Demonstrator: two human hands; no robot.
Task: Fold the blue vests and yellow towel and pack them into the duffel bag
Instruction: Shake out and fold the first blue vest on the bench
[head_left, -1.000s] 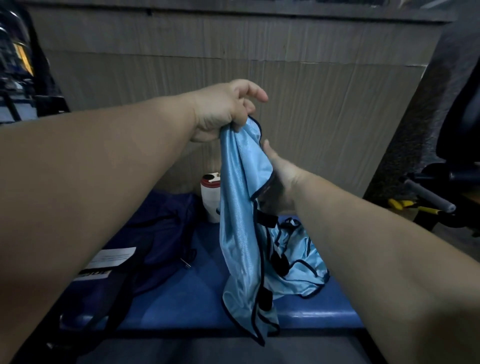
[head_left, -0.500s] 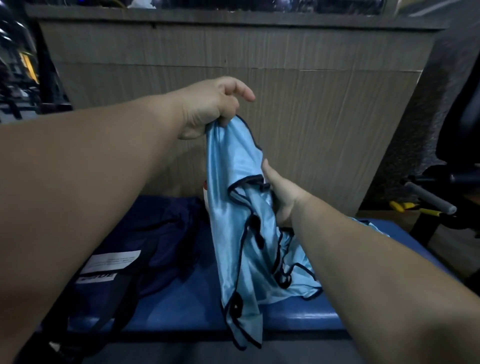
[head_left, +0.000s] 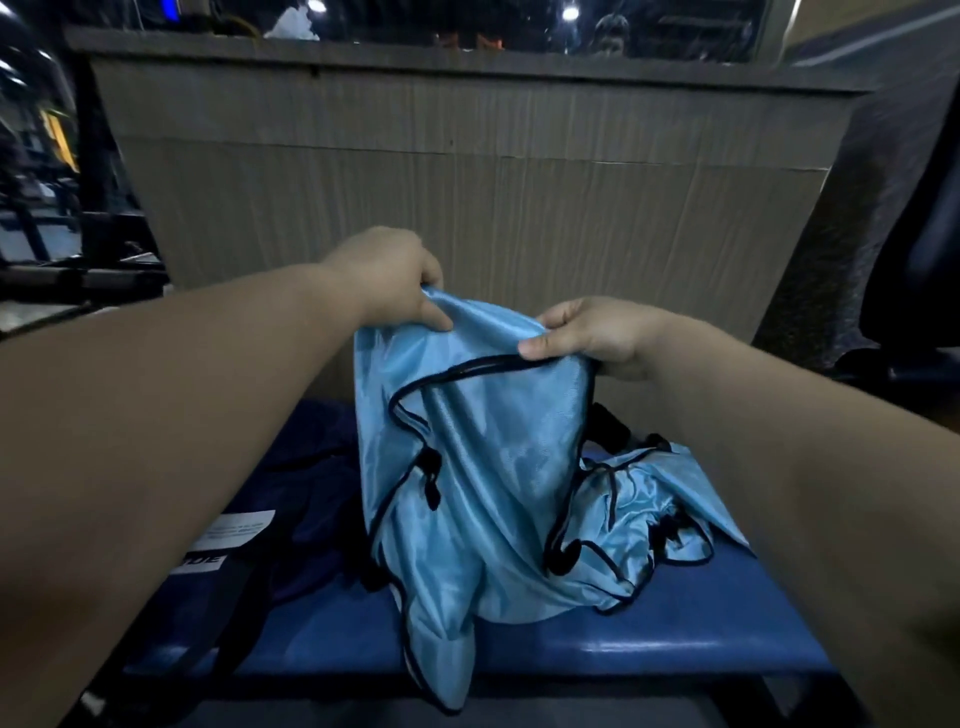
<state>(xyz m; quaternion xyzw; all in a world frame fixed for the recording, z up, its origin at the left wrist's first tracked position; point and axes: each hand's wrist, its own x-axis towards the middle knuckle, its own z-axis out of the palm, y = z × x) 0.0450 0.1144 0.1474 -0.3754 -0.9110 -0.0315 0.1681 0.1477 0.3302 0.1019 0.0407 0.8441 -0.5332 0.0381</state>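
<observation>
Gripping the blue vest (head_left: 467, 467) now by two top corners, left hand (head_left: 387, 278) and right hand (head_left: 597, 332) fingers pinching cloth, where moments ago only the left held it bunched. Hanging spread above the desk (head_left: 675, 639) front edge, ready for folding; duffel bag (head_left: 291, 499) at left.

The blue bench (head_left: 649, 644) is bare only along its front edge from 5 to 6 o'clock, the 1 strip where a hand could set down. At 7 to 9 o'clock the dark duffel bag (head_left: 291, 499) fills the bench's left end, and a light blue vest (head_left: 467, 467) hanging from both hands blocks the centre, with a second vest (head_left: 649, 499) heaped at 3 o'clock. The wooden panel wall (head_left: 467, 182) closes 12 o'clock.
</observation>
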